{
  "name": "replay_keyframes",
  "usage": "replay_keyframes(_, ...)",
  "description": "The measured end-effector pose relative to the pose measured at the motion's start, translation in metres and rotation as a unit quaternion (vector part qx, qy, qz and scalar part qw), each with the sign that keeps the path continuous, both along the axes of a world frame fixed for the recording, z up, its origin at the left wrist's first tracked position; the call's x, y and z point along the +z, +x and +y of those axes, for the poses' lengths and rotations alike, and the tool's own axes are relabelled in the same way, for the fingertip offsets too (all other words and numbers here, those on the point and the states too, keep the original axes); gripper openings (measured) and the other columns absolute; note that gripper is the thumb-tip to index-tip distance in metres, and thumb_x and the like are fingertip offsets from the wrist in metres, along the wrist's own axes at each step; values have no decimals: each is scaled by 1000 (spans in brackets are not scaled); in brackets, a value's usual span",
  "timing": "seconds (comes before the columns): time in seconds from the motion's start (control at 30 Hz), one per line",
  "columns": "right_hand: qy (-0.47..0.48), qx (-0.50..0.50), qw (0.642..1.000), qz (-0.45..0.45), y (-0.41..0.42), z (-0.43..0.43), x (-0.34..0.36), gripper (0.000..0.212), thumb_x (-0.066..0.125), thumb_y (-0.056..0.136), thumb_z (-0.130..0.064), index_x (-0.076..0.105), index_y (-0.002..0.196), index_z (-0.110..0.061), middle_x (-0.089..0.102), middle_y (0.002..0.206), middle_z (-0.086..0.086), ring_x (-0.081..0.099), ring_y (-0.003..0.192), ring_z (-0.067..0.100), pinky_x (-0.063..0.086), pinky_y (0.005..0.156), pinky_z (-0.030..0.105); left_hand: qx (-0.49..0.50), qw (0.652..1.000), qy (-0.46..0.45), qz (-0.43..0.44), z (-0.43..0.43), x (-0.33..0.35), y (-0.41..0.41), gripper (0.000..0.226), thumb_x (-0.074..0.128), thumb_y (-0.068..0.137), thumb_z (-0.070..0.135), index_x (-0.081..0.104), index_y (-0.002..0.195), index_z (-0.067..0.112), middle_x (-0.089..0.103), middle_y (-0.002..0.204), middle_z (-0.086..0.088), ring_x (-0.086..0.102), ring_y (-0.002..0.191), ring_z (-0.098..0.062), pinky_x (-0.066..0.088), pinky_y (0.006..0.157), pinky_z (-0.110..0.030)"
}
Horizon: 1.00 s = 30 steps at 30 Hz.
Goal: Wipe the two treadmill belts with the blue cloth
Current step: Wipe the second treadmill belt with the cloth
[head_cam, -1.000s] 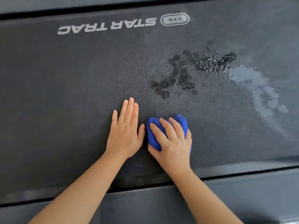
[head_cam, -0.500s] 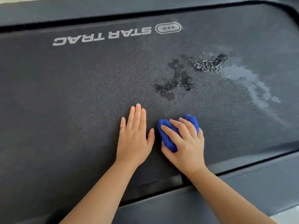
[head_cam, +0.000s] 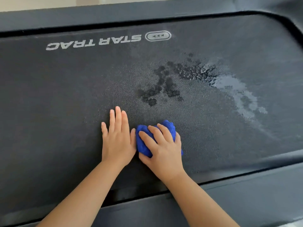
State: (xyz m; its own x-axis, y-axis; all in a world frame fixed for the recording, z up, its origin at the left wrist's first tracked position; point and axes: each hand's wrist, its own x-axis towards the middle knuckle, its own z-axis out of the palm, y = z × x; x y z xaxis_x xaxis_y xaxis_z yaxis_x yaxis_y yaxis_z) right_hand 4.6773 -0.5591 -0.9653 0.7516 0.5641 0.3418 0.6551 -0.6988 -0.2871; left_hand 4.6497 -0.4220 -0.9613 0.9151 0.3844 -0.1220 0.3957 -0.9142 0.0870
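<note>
Barely shifted, blue cloth (head_cam: pixel 143 145) sits near wet patch (head_cam: pixel 161 89).

Treadmill belt (head_cam: pixel 65 95) — matt, grainy dark rubber; blue cloth (head_cam: pixel 142 145) — soft, fuzzy; wet patch (head_cam: pixel 229 84) glossy.

The left hand (head_cam: pixel 118 141) lies flat on the dark textured treadmill belt (head_cam: pixel 65 95), its thumb just beside the bunched blue cloth (head_cam: pixel 141 145) on its right. The right hand (head_cam: pixel 164 151) rests on that cloth, fingers curled over it. Beyond both hands lies a dark wet patch (head_cam: pixel 160 86), with a pale wet smear (head_cam: pixel 237 90) to its right. White printed lettering (head_cam: pixel 93 43) runs along the belt's far edge, and a smooth grey side rail (head_cam: pixel 246 194) borders the near edge.
</note>
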Motion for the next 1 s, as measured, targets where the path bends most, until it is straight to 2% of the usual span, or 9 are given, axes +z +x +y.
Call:
replay_keyframes(0.07, -5, 14, 1000, -7, 15, -28, -2, 40, 54, 70, -42, 68, 102, -23, 66, 111, 3, 51, 111, 25, 47, 81, 49, -6, 1000, -3, 12, -3, 0, 3, 62, 9, 95, 40, 10, 148, 8, 3, 157, -8, 0, 144, -27, 13, 110, -55)
replay_keyframes(0.13, -9, -27, 1000, -10, 39, -71, -3, 38, 55, 72, -42, 65, 105, -25, 66, 112, 2, 51, 112, 24, 47, 78, 46, -4, 1000, -1, 22, -4, 3, 3, 64, 9, 93, 42, 1, 149, 13, -7, 157, -2, -10, 143, -23, 6, 112, -53)
replay_keyframes(0.27, -19, -164, 986, -2, 76, -135, 3, 40, 51, 75, -41, 71, 101, -18, 67, 108, 4, 52, 109, 26, 48, 74, 47, 1, 1000, -3, 18, -7, 6, 4, 61, 14, 96, 39, 1, 149, 13, -7, 157, -2, -10, 143, -21, 2, 113, -51)
replay_keyframes(0.37, -4, -206, 978, 9, 61, -109, 6, 41, 50, 72, -41, 71, 99, -19, 66, 107, 4, 50, 106, 27, 43, 74, 46, 4, 1000, 4, 17, -7, 5, 4, 61, 14, 96, 38, 1, 148, 9, -6, 157, -5, -10, 143, -21, 0, 113, -50)
replay_keyframes(0.53, -26, -56, 997, 38, -4, -6, 8, 47, 48, 66, -45, 67, 104, -25, 64, 112, 3, 51, 109, 27, 44, 79, 50, 6, 1000, 3, 7, -6, 2, 3, 63, 8, 94, 35, 18, 146, 0, 11, 155, -14, 10, 143, -25, 20, 109, -53)
replay_keyframes(0.67, -41, 33, 999, 12, 12, -32, 4, 46, 50, 67, -46, 66, 104, -25, 65, 114, 2, 51, 111, 25, 46, 79, 47, 7, 1000, -16, -14, -3, -1, 3, 66, 4, 91, 37, 16, 146, 3, 9, 156, -9, 7, 144, -22, 17, 111, -51)
replay_keyframes(0.73, -40, -22, 999, 2, 39, -83, 2, 43, 54, 69, -44, 67, 105, -25, 65, 112, 3, 53, 110, 26, 48, 77, 44, 3, 1000, -18, -17, -3, -2, 2, 66, 1, 91, 38, 11, 147, 6, 4, 157, -7, 1, 144, -19, 11, 112, -49)
replay_keyframes(0.87, -33, -169, 985, 0, 72, -155, 4, 39, 51, 77, -38, 71, 100, -14, 67, 107, 9, 58, 104, 34, 50, 72, 50, 1, 1000, -13, -11, -3, -2, 2, 64, -2, 92, 38, 6, 148, 8, -1, 157, -5, -5, 144, -18, 7, 113, -47)
replay_keyframes(1.0, -17, -198, 980, 11, 40, -118, 9, 44, 49, 71, -40, 69, 103, -18, 65, 109, 10, 49, 106, 29, 43, 73, 49, 4, 1000, -14, -7, -5, -1, 2, 59, 1, 96, 36, 5, 148, 8, -1, 157, -6, -4, 144, -19, 8, 113, -48)
